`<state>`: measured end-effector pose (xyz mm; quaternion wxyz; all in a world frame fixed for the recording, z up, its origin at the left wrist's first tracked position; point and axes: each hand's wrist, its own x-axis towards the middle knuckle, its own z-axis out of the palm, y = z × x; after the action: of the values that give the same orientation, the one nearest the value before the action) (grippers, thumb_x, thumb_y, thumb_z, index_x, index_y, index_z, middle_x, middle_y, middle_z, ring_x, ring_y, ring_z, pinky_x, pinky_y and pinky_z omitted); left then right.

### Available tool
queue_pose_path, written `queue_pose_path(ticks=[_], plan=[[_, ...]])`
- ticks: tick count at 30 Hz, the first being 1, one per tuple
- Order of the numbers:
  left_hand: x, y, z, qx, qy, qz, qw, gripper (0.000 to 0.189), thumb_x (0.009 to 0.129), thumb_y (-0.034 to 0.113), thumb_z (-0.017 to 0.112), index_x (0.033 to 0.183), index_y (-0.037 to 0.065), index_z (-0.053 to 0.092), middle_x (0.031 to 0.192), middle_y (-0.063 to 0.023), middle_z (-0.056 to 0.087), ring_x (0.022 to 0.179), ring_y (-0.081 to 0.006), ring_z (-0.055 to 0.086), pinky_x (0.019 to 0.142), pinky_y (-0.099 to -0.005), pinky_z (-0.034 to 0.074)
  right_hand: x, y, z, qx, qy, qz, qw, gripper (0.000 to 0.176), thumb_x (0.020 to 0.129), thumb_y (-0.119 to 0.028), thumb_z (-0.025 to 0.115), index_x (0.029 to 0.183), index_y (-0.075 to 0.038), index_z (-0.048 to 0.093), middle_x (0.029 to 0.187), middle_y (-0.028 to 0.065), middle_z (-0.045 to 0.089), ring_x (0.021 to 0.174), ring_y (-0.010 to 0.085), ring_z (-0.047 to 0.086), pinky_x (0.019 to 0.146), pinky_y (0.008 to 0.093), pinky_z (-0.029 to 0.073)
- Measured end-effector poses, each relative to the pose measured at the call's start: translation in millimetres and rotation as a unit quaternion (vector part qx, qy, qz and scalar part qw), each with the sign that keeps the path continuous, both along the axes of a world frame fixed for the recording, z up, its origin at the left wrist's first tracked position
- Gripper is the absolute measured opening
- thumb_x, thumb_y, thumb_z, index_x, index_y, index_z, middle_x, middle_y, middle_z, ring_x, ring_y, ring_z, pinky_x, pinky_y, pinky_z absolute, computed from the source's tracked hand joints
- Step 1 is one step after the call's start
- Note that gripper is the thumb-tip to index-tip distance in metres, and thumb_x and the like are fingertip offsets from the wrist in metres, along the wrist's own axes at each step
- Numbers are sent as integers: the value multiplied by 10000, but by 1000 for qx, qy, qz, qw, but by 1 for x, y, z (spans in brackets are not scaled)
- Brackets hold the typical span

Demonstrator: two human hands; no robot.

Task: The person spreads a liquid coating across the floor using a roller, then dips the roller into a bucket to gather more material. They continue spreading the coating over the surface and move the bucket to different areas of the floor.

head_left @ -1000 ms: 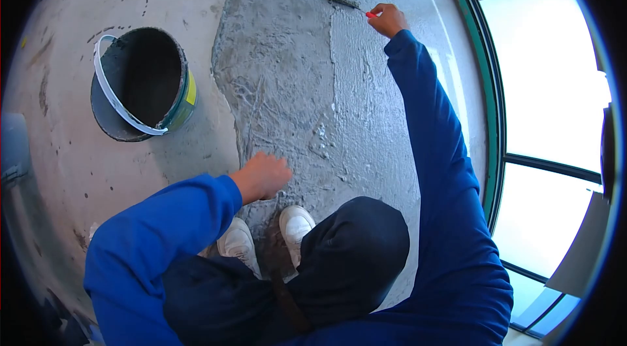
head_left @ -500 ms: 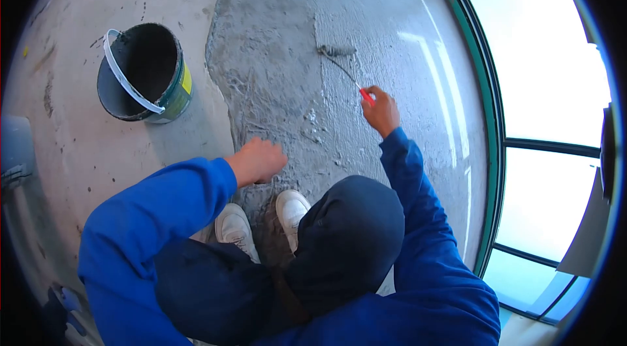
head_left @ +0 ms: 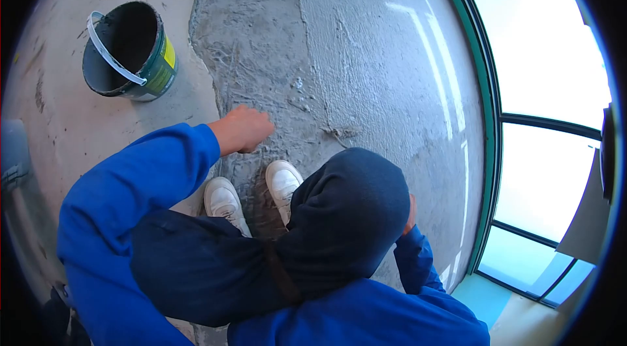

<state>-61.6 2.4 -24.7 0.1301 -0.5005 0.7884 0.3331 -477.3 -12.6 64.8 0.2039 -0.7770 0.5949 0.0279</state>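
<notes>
My right hand point(head_left: 411, 213) is mostly hidden behind my raised knee. The paint roller point(head_left: 345, 131) lies on the wet grey coating point(head_left: 366, 78), its cover smeared with the same grey. Its wire frame runs back behind the knee, and the red handle is out of sight. My left hand point(head_left: 247, 129) is curled into a loose fist above the rough grey strip of floor point(head_left: 241, 26), with nothing visible in it. Left of that hand, the green bucket point(head_left: 151, 71) stands on the paler floor, its inside coated grey and its white handle lying across the opening.
My white shoes point(head_left: 283, 182) rest on the rough strip, just below my left hand. Along the right runs a green-framed window wall point(head_left: 488, 84). A pale container point(head_left: 14, 150) stands at the far left edge.
The roller has come toward me across the coating, and my right hand has drawn back behind my knee. My left hand stays a fist. The view has shifted slightly.
</notes>
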Motion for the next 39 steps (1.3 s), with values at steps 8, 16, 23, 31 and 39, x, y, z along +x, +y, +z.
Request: queue_pose_path(ticks=[8, 16, 23, 31, 39], plan=[[3, 1, -8, -15, 2, 9, 1000, 241, 806, 132, 604, 1043, 89, 615, 1079, -135, 589, 1007, -308, 608, 824, -452, 470, 58, -93, -18, -92, -4, 49, 995, 247, 796, -174, 656, 1037, -124, 680, 809, 210, 663, 751, 399, 644, 666, 438, 514], [7, -6, -17, 18, 10, 22, 1000, 252, 797, 118, 608, 1048, 89, 615, 1083, -143, 590, 1041, -315, 594, 847, -459, 461, 169, -281, -53, -170, 39, 123, 977, 277, 747, -250, 672, 1019, -202, 691, 896, 202, 681, 861, 411, 645, 760, 476, 519], [10, -16, -28, 46, 41, 39, 997, 273, 800, 117, 612, 1071, 90, 609, 1092, -136, 585, 1030, -312, 599, 837, -459, 466, 279, -418, -9, -76, 82, 195, 975, 325, 701, -311, 708, 988, -162, 733, 992, 175, 692, 906, 356, 664, 818, 405, 522], [9, -14, -39, 33, 68, 49, 996, 264, 808, 154, 626, 1064, 95, 605, 1090, -128, 583, 1024, -299, 599, 826, -455, 467, 325, -460, -63, -158, 70, 163, 971, 302, 747, -287, 663, 1023, -175, 714, 1039, 169, 684, 1002, 358, 637, 870, 417, 502], [4, -13, -31, 17, 40, 36, 998, 259, 804, 165, 630, 1056, 111, 610, 1077, -119, 583, 1037, -294, 590, 841, -450, 460, 205, -354, -71, -137, 24, 148, 979, 301, 753, -281, 680, 1041, -195, 680, 976, 209, 673, 919, 421, 635, 797, 490, 511]])
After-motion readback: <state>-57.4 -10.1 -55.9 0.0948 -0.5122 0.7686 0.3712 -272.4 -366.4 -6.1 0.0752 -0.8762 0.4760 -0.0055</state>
